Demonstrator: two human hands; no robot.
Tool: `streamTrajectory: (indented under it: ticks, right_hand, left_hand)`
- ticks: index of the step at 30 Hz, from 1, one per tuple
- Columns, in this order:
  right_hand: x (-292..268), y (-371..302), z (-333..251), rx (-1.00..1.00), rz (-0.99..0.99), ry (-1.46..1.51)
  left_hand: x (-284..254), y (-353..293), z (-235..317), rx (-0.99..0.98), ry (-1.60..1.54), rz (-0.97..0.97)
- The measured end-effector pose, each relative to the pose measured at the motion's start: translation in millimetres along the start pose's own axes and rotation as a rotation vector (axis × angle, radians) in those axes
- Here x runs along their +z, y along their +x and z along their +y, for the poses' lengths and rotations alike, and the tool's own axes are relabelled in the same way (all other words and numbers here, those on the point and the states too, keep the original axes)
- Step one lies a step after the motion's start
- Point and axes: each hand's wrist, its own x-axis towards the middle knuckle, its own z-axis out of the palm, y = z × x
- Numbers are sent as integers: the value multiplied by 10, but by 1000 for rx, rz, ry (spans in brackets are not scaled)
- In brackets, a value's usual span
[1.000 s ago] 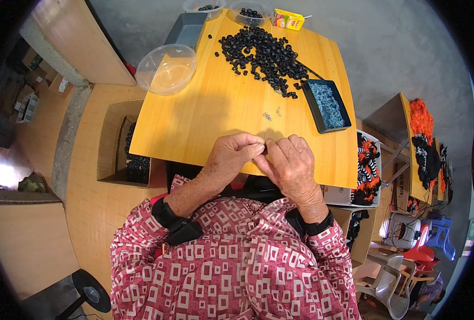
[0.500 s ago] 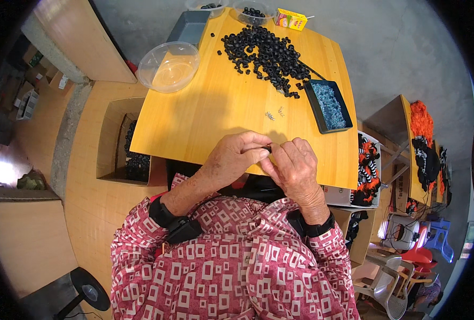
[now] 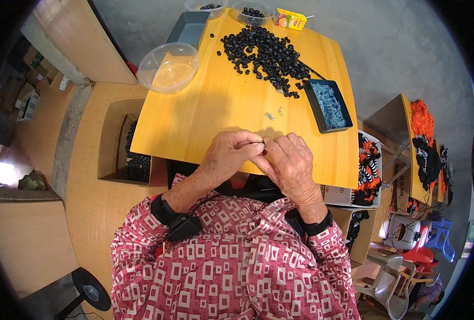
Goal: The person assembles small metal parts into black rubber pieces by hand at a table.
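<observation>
My left hand (image 3: 227, 156) and my right hand (image 3: 291, 164) meet above the table's near edge, fingertips touching. The left thumb and fingers are pinched on a small black part (image 3: 263, 143), now almost wholly covered by the fingertips. My right fingers are bent and closed against the same spot; what they grip is hidden. Just beyond the hands, a few small metal springs (image 3: 269, 116) lie on the wood. To their right stands a black tray (image 3: 345, 126) of small pale-blue or silvery pieces. A heap of small black ring-like parts (image 3: 263, 53) spreads over the far half.
A clear round bowl (image 3: 168, 66) stands at the table's left edge. At the far end are a grey tray (image 3: 188, 28), tubs of black parts and a yellow drink carton (image 3: 290, 19). Cardboard boxes flank the table (image 3: 183, 133); the right one (image 3: 377, 198) holds orange, black and white material.
Both hands have shifted slightly left and drawn closer together. The black part, plainly visible between the fingertips before, is now nearly hidden. Things on the table have not moved.
</observation>
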Motion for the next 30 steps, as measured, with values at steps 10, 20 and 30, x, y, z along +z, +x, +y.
streamTrajectory:
  ticks: [10, 20, 30]
  right_hand:
    - [2, 3, 8, 20, -30, -47]
    - [-22, 53, -30, 44, 33, -18]
    - [11, 2, 85, -24, 36, 10]
  left_hand:
    - [32, 1, 87, -93, 120, 14]
    - [39, -3, 15, 2, -90, 68]
    - [39, -2, 12, -46, -121, 19]
